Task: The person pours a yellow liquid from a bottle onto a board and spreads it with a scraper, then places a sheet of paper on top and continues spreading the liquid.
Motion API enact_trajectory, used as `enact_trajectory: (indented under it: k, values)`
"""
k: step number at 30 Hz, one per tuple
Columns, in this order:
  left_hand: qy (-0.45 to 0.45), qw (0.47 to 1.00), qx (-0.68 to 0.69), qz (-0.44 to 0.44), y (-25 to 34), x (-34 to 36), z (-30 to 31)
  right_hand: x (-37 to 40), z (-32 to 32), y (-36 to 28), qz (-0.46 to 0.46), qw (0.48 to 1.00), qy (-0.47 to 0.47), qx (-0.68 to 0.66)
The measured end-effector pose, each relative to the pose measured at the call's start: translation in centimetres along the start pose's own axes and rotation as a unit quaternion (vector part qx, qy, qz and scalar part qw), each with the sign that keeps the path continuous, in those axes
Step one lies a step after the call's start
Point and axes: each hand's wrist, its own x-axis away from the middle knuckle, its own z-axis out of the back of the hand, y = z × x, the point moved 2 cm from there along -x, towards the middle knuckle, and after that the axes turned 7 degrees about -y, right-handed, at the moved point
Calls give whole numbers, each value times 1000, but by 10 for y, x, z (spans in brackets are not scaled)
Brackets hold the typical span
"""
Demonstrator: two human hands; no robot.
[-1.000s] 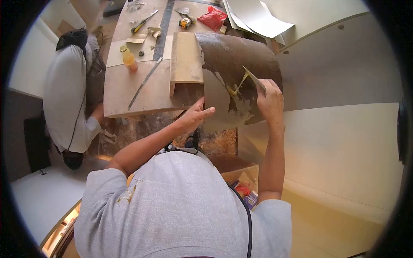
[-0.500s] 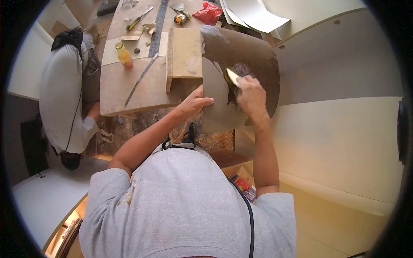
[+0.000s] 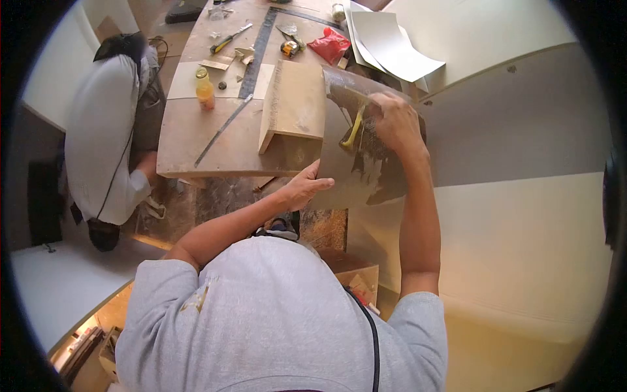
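Observation:
A curved sheet (image 3: 339, 176) with a brownish, wet-looking coating stands at the right end of the table, beside a pale wooden box piece (image 3: 297, 98). My left hand (image 3: 309, 187) grips the sheet's lower left edge, thumb on its face. Over the upper right of the sheet, my right hand (image 3: 396, 124) is closed on a yellow-edged spreader (image 3: 354, 127), mostly seen edge-on. Streaks and bare patches show in the coating below the spreader.
On the table (image 3: 183, 147) are a bottle (image 3: 204, 89), a metal strip (image 3: 224, 130), a screwdriver (image 3: 230, 39), a tape measure (image 3: 290, 48) and a red bag (image 3: 330, 46). White sheets (image 3: 398, 46) lie behind. A co-worker (image 3: 101, 137) bends at the left.
My right hand has moved up and right across the sheet, and the spreader has turned steeper. More streaks show in the coating. The view has shifted slightly.

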Motion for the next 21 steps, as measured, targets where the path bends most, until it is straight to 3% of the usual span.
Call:
enact_trajectory:
  k: [3,8,14,15,17,19,21]
  values:
    - [21,1000,19,8,-1,8,3,-42,-6,6,-9,997,-17,-77]
    - [48,998,33,13,-4,12,0,-78,-35,22,25,993,-77,-83]
    - [62,991,-115,-29,-5,12,-1,-116,-48,37,58,994,-94,-4]
    - [65,989,-132,-27,0,14,-3,-125,-53,39,54,989,-137,4]
    - [66,988,-142,-12,-3,17,-6,-122,-67,47,41,981,-189,4]
    - [97,994,-54,-9,-9,16,-7,-112,-71,41,117,977,-180,-7]
    - [100,994,-51,-4,-10,16,-7,-69,-64,30,126,981,-142,-41]
